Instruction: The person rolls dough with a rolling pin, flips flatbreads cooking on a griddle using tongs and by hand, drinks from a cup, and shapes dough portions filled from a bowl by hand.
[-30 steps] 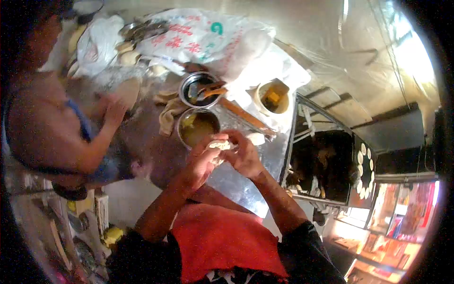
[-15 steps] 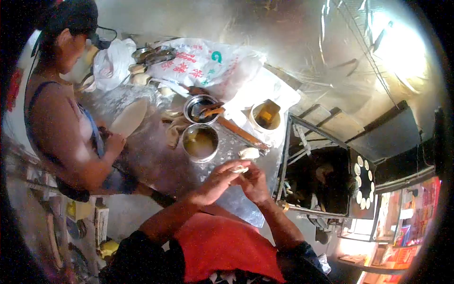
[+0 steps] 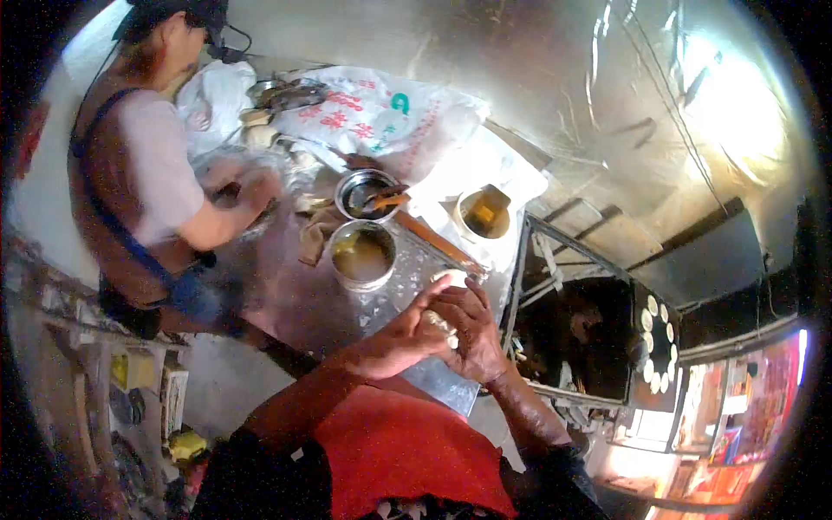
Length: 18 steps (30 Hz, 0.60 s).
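A small pale lump of dough is squeezed between my two hands over the near edge of the metal table. My left hand presses it from the left, thumb stretched upward. On the other side my right hand curls round it, fingers bent toward the left palm. Part of the dough is hidden by the fingers. Just beyond my fingertips a second pale dough piece lies on the table, partly covered by my hands.
A pot of yellowish liquid, a dark-filled bowl with a wooden-handled tool and a white bucket with a brush stand ahead. A co-worker leans over the table at left. At right, pale dough rounds ring a dark griddle.
My hands have closed more tightly round the dough, the right hand turning over it. The co-worker has leaned forward, arms reaching farther across the table; the flat dough sheet no longer shows.
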Motion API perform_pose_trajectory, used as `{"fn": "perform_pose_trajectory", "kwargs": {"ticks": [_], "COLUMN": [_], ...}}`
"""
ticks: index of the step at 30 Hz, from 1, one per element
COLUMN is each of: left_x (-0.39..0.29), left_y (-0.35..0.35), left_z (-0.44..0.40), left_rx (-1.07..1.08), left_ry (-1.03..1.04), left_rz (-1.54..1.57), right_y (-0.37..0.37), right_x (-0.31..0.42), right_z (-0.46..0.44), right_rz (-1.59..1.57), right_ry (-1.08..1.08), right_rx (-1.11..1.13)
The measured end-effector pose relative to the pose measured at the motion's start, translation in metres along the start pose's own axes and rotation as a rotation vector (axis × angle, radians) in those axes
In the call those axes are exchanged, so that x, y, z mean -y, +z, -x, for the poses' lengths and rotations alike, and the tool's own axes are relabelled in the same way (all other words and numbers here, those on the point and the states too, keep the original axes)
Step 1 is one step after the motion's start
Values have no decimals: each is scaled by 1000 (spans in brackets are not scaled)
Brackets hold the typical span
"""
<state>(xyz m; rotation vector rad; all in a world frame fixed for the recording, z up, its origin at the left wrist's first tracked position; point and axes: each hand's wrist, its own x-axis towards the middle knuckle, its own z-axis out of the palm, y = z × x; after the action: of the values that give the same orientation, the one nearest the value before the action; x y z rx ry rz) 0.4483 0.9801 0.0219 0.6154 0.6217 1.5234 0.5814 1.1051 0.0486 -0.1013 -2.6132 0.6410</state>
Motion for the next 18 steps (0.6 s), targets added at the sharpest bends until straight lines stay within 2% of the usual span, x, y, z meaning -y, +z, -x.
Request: {"fn": "perform_pose_trajectory", "kwargs": {"ticks": [1,2,3,5,7,8,10,11,13,15,17,18], "left_x": [-6,-17,-22,-27,-22,-21,-27,-26,-22,-26,-14,-13], "left_y": [-2,4,1,-7,-13,-11,-5,-4,-1,1,-4,-8], "left_z": [-2,-1,-1,-1,-4,-7,-7,-8,-10,-7,-19,-17], "left_rx": [43,40,33,108,138,182,188,179,124,47,56,82], "left_ry": [9,-8,5,73,122,208,46,49,90,-74,226,153], "left_rz": [-237,-115,-126,-561,-566,-773,-787,-786,-244,-326,-534,-523], "right_y": [4,10,10,5,-5,-5,0,-1,-5,-1,11,9], "right_x": [-1,-2,0,7,10,8,0,-3,-5,1,0,2], "right_z": [-1,-2,-4,-8,-11,-10,-9,-10,-11,-14,-8,-5], "right_rz": [-33,-64,-68,-181,-147,-109,-76,-80,2,49,-95,-96], "right_ry": [18,27,9,92,97,72,29,24,11,61,157,160], "right_rx": [-38,-87,-89,15,88,98,104,110,58,-49,-103,-100]}}
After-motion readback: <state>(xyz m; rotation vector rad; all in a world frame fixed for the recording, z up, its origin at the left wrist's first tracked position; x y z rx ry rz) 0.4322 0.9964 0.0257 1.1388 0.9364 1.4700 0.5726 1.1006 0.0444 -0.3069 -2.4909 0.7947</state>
